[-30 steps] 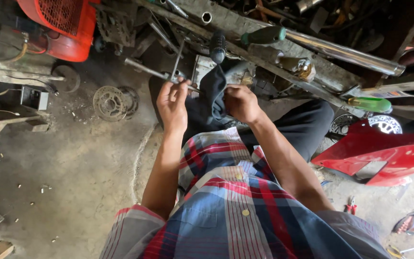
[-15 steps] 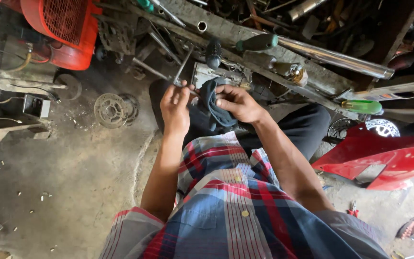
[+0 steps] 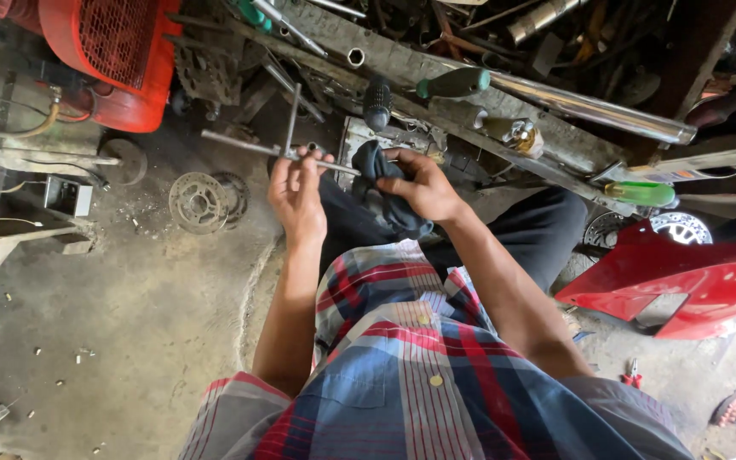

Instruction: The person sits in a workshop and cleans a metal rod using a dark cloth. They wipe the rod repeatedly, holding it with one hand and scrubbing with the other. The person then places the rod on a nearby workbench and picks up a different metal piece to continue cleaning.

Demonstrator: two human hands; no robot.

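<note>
Compared with a second ago, the cross-shaped metal wrench (image 3: 287, 146) is held a little higher and turned, so that one arm now points straight up toward the clutter, and the dark rag (image 3: 385, 192) has been drawn down from its raised drape into a bunch. The wrench is pinched at its crossing by the closed fingers of the left hand (image 3: 296, 192), above the lap and the concrete floor (image 3: 129, 298). The right hand (image 3: 423, 187) is closed around the rag, which is pressed against the arm of the wrench nearest it. Wiping appears to be under way, not finished: that arm is covered by the cloth, while the other arms are left bare, grey and dull, with no shine to be seen. Beyond the hands, a sprocket disc (image 3: 199, 202) lies on the floor, a red machine housing (image 3: 121, 51) stands at the upper left, and a red fairing panel (image 3: 683, 277) rests at the right.
</note>
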